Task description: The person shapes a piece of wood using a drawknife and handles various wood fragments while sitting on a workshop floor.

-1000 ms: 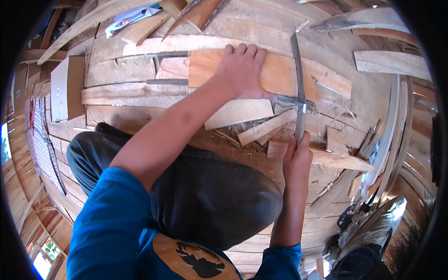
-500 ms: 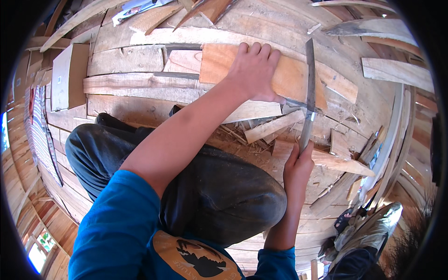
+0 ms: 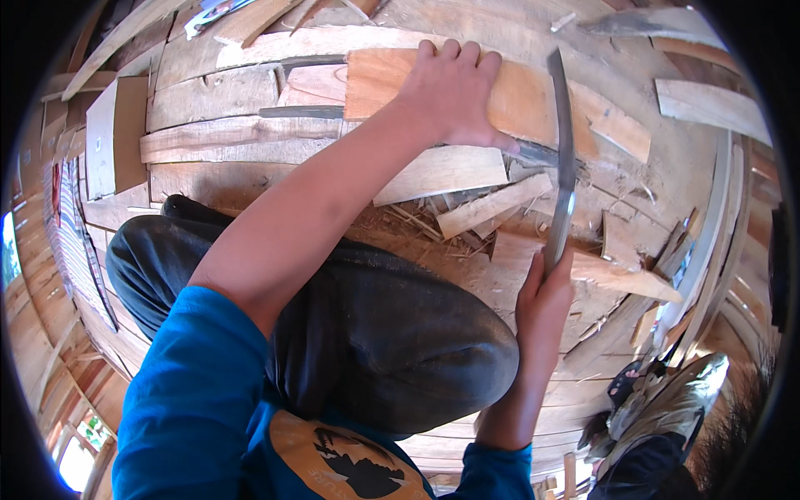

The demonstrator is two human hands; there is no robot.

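- Smooth, matt wood on the board point(image 3: 525, 98), upper centre
- Metal on the long-bladed tool point(image 3: 564, 133), upper right, glossy lower down
- Rough, matt wood in floor planks point(image 3: 212, 98), upper left
- Matt cardboard on the box point(image 3: 129, 137), left
- Dusty cloth on trousers point(image 3: 400, 333), centre

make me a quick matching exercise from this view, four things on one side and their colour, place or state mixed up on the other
1. left hand
2. right hand
3. cardboard box
4. shirt

A. blue
B. gripping the long blade
C. upper left of the picture
D. resting on the orange-brown board

Pairs: 1-D, 2-B, 3-C, 4-A
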